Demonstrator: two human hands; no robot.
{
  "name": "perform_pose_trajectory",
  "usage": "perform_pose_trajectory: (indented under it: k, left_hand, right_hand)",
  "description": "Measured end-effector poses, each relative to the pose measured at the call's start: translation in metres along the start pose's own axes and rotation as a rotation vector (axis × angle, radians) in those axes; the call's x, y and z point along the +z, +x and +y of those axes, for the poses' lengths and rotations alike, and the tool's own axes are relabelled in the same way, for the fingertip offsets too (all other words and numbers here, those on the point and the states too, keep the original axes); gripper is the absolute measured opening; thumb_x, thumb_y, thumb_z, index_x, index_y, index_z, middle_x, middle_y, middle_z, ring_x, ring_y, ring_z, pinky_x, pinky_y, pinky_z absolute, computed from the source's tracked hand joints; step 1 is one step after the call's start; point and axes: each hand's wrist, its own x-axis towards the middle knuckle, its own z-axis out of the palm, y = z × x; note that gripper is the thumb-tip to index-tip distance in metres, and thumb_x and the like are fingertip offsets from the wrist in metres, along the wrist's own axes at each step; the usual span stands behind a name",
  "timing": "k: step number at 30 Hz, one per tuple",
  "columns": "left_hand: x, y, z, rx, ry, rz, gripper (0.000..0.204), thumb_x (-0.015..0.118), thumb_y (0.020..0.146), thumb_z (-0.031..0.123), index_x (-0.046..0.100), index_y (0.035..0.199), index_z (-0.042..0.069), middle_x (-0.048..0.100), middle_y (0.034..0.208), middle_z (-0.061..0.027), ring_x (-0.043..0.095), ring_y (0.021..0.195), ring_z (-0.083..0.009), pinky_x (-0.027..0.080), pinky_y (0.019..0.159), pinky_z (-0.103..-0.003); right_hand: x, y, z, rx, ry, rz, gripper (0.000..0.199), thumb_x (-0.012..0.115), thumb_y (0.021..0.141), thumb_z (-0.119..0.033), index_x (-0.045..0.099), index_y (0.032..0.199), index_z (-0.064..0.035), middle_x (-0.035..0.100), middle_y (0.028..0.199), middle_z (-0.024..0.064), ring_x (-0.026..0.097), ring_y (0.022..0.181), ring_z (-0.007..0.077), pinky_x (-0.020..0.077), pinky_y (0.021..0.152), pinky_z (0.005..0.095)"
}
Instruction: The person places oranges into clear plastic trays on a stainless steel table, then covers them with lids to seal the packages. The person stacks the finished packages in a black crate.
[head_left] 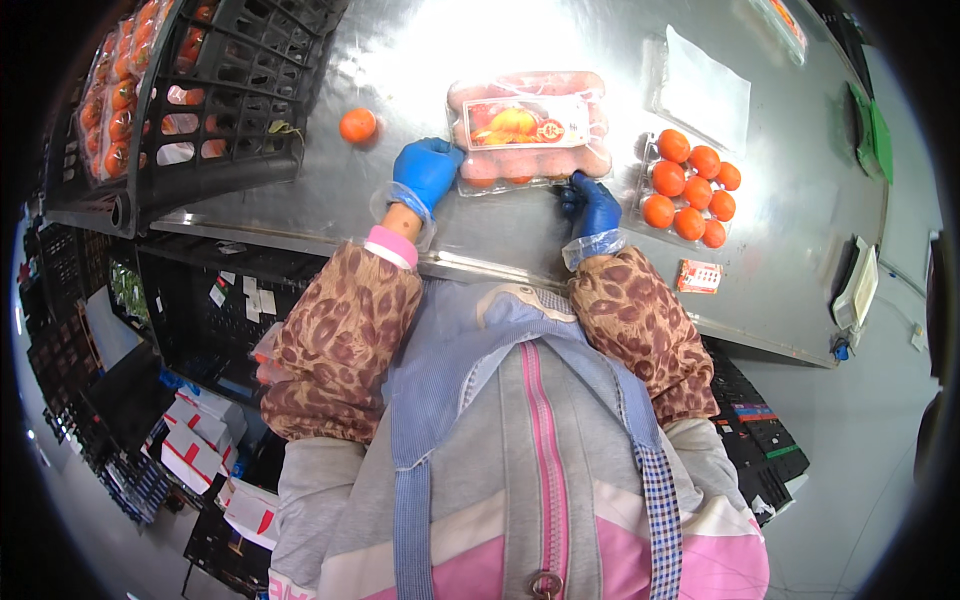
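Observation:
A clear plastic fruit pack [528, 165] lies on the metal table in front of me, with a pale red film and a printed label over its rows of round fruit. My left hand [426, 172], in a blue glove, grips the pack's lower left edge. At the lower right corner my right hand [592, 206], in a darker blue glove, has its fingers curled and pinching the edge. To the right sits an unwrapped clear tray of round orange-red fruit [697, 192]. One loose orange-red fruit [357, 126] rests left of the pack, beyond my left hand.
A black plastic crate [215, 110] stands at the left, with fruit packs [118, 110] beside it. Stacked clear lids [705, 90] lie at the back right. A small printed label [699, 276] is near the table's front edge [480, 262]. White boxes [195, 450] sit low at the left.

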Motion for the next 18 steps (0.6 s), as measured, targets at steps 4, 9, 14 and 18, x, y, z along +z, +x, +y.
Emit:
perform_pose_trajectory:
  k: [4,9,14,18]
  left_hand:
    - [-0.002,-0.006,0.008,-0.074,-0.226,-0.032,0.025,0.062,0.082,0.026,0.069,0.084,0.002,0.065,0.068,-0.0082,0.061,0.061,-0.0161,0.049,0.060,-0.028]
    - [-0.012,-0.020,0.009,-0.144,-0.503,-0.110,0.031,0.061,0.087,0.030,0.065,0.098,0.002,0.063,0.079,-0.0048,0.060,0.065,-0.0142,0.049,0.061,-0.026]
    - [-0.014,-0.039,-0.012,-0.281,-0.797,-0.108,0.027,0.053,0.091,0.022,0.061,0.106,0.002,0.064,0.088,-0.0093,0.062,0.070,-0.0181,0.052,0.065,-0.029]
    - [0.001,-0.057,-0.021,-0.331,-0.842,-0.213,0.026,0.051,0.090,0.015,0.059,0.110,0.001,0.065,0.093,-0.0112,0.064,0.077,-0.0214,0.052,0.071,-0.032]
  right_hand:
    - [-0.003,-0.001,-0.004,0.062,0.023,-0.105,0.033,0.064,0.086,-0.029,0.064,0.090,0.0037,0.065,0.077,0.0092,0.057,0.063,0.0158,0.0458,0.062,0.0277]
    - [-0.012,-0.009,-0.013,0.175,0.022,-0.232,0.022,0.061,0.090,-0.026,0.064,0.100,-0.0063,0.067,0.088,0.0057,0.058,0.067,0.0134,0.0446,0.062,0.0249]
    - [-0.030,-0.005,-0.015,-0.108,0.042,-0.167,0.033,0.058,0.092,-0.027,0.059,0.114,-0.0030,0.066,0.095,0.0061,0.059,0.073,0.0131,0.0455,0.065,0.0252]
    - [-0.035,0.005,-0.012,-0.221,-0.080,-0.151,0.031,0.059,0.091,-0.020,0.058,0.114,0.0011,0.063,0.087,0.0032,0.057,0.070,0.0111,0.0461,0.060,0.0240]
